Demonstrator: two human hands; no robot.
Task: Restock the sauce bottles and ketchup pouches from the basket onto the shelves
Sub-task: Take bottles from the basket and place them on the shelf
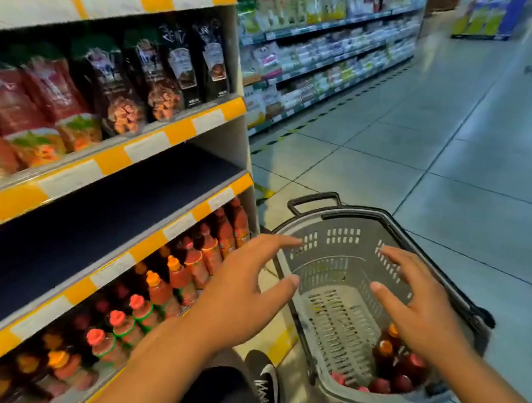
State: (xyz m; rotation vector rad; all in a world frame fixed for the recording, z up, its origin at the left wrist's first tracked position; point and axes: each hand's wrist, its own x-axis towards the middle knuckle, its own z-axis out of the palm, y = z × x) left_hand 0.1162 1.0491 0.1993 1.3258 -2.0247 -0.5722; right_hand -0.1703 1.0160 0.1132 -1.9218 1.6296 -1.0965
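Observation:
A grey plastic basket (337,242) stands on the floor at lower right. Several sauce bottles (400,367) with red and orange caps lie in its near end. My left hand (247,277) hovers over the basket's left rim with fingers spread and holds nothing. Over the basket's right side, my right hand (414,300) is also spread and holds nothing. Rows of sauce bottles (179,271) fill the low shelf at left. Above them is a bare dark shelf board (83,227). Red pouches (32,100) stand on the shelf higher up.
Dark snack bags (174,65) stand beside the red pouches. Another stocked shelf run (330,49) lines the aisle beyond. My black shoe (263,382) is on the tiled floor (471,144) between shelf and basket.

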